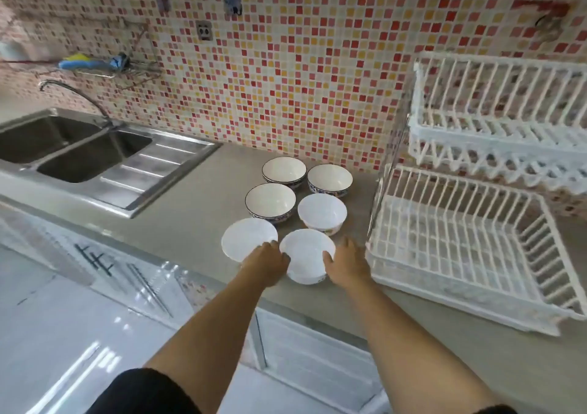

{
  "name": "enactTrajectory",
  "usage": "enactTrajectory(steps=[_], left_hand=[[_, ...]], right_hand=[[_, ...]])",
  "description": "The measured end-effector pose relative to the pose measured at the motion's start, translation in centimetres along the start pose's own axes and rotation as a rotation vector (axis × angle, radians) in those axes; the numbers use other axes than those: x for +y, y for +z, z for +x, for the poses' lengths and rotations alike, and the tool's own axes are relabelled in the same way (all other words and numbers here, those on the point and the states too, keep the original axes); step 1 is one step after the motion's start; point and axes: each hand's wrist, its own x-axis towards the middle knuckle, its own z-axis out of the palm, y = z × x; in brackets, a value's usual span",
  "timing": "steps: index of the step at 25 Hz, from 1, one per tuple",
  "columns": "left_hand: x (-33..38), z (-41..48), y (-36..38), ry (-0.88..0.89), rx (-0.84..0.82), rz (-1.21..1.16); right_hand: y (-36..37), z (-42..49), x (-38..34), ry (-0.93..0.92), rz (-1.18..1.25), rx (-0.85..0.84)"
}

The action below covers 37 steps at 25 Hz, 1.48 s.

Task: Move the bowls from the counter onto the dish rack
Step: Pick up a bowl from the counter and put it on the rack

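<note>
Several white bowls stand in pairs on the grey counter [178,223]. The nearest bowl [306,251] sits between my two hands. My left hand [268,262] grips its left rim and my right hand [344,262] holds its right rim, thumb over the edge. To its left is a plain white bowl [247,237], partly covered by my left hand. Behind them stand a blue-rimmed bowl [270,200] and a white bowl [321,212]. Two more patterned bowls, one [283,170] on the left and one [329,178] on the right, stand closest to the wall. A white two-tier dish rack [460,254] stands to the right.
A steel double sink [79,153] with a tap [73,92] lies at the left. The mosaic tile wall [286,80] runs behind the counter. A wire shelf [104,67] with a blue and yellow item hangs above the sink. White cabinet fronts run below the counter edge.
</note>
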Motion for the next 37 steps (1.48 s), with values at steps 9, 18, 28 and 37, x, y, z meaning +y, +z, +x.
enactTrajectory(steps=[9, 18, 28, 37], left_hand=[[0.0, 3.0, 5.8, 0.006, -0.097, -0.023], [0.1, 3.1, 1.0, 0.302, -0.121, -0.51], [6.7, -0.3, -16.3, 0.653, 0.169, -1.109], [18.1, -1.8, -23.2, 1.069, 0.05, -1.035]], right_hand=[[4.8, 0.6, 1.6, 0.268, 0.276, -0.119], [-2.6, -3.1, 1.4, -0.143, 0.201, 0.084], [-17.1, -6.5, -9.5, -0.254, 0.635, 0.493], [-32.2, -7.9, -6.7, -0.388, 0.781, 0.452]])
